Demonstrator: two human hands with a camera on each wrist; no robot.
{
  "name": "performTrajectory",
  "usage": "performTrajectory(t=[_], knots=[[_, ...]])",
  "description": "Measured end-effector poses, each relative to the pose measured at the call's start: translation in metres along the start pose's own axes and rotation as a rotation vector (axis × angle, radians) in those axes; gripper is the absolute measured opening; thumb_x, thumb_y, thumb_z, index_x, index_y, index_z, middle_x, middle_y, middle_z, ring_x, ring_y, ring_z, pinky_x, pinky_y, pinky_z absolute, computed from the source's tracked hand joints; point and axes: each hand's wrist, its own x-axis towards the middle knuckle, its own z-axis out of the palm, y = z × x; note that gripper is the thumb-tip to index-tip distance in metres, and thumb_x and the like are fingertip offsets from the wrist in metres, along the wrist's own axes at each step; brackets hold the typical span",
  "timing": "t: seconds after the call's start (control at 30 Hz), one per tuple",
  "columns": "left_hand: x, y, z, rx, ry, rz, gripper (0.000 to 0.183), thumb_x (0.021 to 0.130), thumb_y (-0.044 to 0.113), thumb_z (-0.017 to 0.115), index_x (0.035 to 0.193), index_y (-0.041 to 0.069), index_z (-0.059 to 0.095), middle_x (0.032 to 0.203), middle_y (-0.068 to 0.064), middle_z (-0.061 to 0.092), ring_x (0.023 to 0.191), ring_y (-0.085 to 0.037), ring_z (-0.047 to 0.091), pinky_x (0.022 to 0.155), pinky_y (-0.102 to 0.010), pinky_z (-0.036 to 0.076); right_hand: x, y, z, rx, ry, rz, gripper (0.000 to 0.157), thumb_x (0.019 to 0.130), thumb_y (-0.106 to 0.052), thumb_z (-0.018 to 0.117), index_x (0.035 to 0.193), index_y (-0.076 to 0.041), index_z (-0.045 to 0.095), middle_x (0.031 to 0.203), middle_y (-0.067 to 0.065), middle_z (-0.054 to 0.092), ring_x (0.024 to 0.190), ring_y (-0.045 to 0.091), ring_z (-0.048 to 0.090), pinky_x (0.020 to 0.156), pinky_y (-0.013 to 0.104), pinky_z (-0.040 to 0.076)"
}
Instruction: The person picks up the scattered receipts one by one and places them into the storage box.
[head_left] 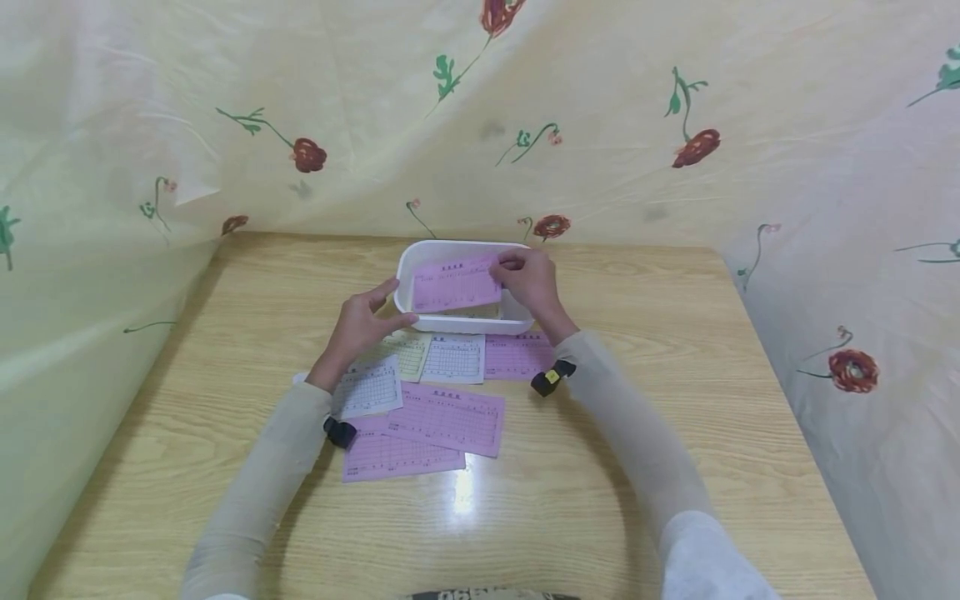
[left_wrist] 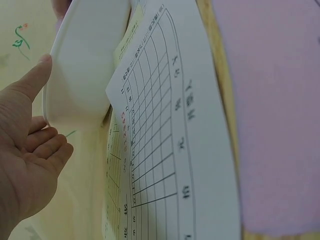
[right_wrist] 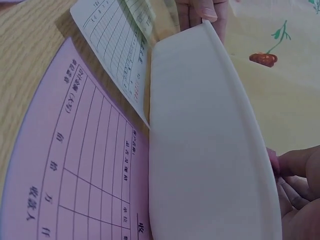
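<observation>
A white plastic container [head_left: 471,327] stands on the table with a pink printed slip [head_left: 453,287] inside it, above another paper at the bottom. My right hand [head_left: 527,279] pinches the slip by its right side, over the container's right end. My left hand [head_left: 365,325] holds the container at its left front corner, thumb at the front rim and fingers at the left side. In the left wrist view the curled fingers [left_wrist: 50,145] show beside the white wall. The right wrist view has the container's wall [right_wrist: 205,130] hiding most of the slip.
In front of the container lie a pink slip [head_left: 516,358], a white slip [head_left: 453,358] and a yellowish slip [head_left: 411,357]. Nearer are another white slip [head_left: 372,390] and two overlapping pink slips [head_left: 450,417]. A flowered curtain [head_left: 360,108] hangs behind the wooden table [head_left: 637,333].
</observation>
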Motion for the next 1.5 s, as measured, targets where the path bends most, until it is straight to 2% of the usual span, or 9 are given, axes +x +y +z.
performTrajectory(t=[0.27, 0.47, 0.63, 0.87, 1.13, 1.3, 1.5], knots=[[0.000, 0.000, -0.001, 0.008, -0.003, -0.015, 0.089, 0.083, 0.042, 0.086, 0.155, 0.013, 0.042, 0.164, 0.000, 0.034, 0.151, -0.032, 0.033, 0.123, -0.048, 0.033, 0.001, 0.000, 0.003, -0.050, -0.029, -0.003, 0.024, 0.095, -0.014, 0.073, 0.116, -0.003, 0.074, 0.106, 0.013, 0.075, 0.090, 0.023, 0.074, 0.080, 0.032, 0.063], [0.000, 0.001, 0.000, 0.000, -0.001, -0.011, 0.089, 0.083, 0.040, 0.086, 0.155, 0.012, 0.043, 0.164, -0.001, 0.035, 0.151, -0.032, 0.033, 0.122, -0.048, 0.034, 0.000, -0.001, 0.002, -0.015, -0.056, 0.037, 0.027, 0.096, -0.017, 0.074, 0.118, -0.002, 0.073, 0.109, 0.014, 0.075, 0.091, 0.024, 0.075, 0.080, 0.031, 0.064], [0.000, 0.000, 0.000, 0.002, -0.005, -0.015, 0.089, 0.083, 0.041, 0.085, 0.156, 0.014, 0.042, 0.165, -0.003, 0.034, 0.152, -0.031, 0.032, 0.123, -0.048, 0.032, -0.001, -0.001, -0.004, -0.022, -0.043, 0.019, 0.029, 0.096, -0.023, 0.074, 0.118, -0.004, 0.073, 0.107, 0.012, 0.076, 0.088, 0.021, 0.076, 0.079, 0.031, 0.064], [0.000, 0.000, 0.000, 0.016, -0.008, -0.028, 0.089, 0.084, 0.042, 0.085, 0.157, 0.016, 0.041, 0.165, -0.002, 0.032, 0.152, -0.032, 0.031, 0.123, -0.049, 0.032, -0.008, -0.009, -0.024, 0.025, -0.013, -0.078, 0.031, 0.095, -0.022, 0.075, 0.119, -0.003, 0.073, 0.106, 0.012, 0.077, 0.086, 0.023, 0.077, 0.081, 0.034, 0.064], [-0.001, 0.000, 0.000, 0.015, -0.005, -0.041, 0.090, 0.083, 0.045, 0.084, 0.157, 0.017, 0.041, 0.165, 0.001, 0.033, 0.152, -0.031, 0.031, 0.123, -0.049, 0.033, -0.033, -0.024, -0.054, 0.026, -0.004, -0.168, 0.032, 0.094, -0.024, 0.076, 0.121, -0.007, 0.073, 0.108, 0.009, 0.077, 0.084, 0.019, 0.076, 0.076, 0.029, 0.063], [-0.001, 0.001, 0.000, 0.021, -0.010, -0.043, 0.091, 0.083, 0.047, 0.084, 0.157, 0.017, 0.041, 0.165, 0.002, 0.032, 0.152, -0.032, 0.031, 0.123, -0.050, 0.032, -0.049, -0.022, -0.070, 0.023, 0.026, -0.214, 0.031, 0.093, -0.023, 0.077, 0.119, -0.007, 0.074, 0.107, 0.009, 0.077, 0.081, 0.015, 0.074, 0.071, 0.023, 0.061], [-0.001, 0.001, 0.001, 0.027, -0.004, -0.042, 0.090, 0.083, 0.045, 0.084, 0.157, 0.017, 0.041, 0.165, -0.001, 0.033, 0.152, -0.032, 0.032, 0.122, -0.050, 0.033, -0.066, -0.012, -0.086, -0.005, 0.068, -0.235, 0.034, 0.092, -0.027, 0.079, 0.117, -0.006, 0.075, 0.107, 0.011, 0.077, 0.084, 0.015, 0.073, 0.070, 0.019, 0.060]])
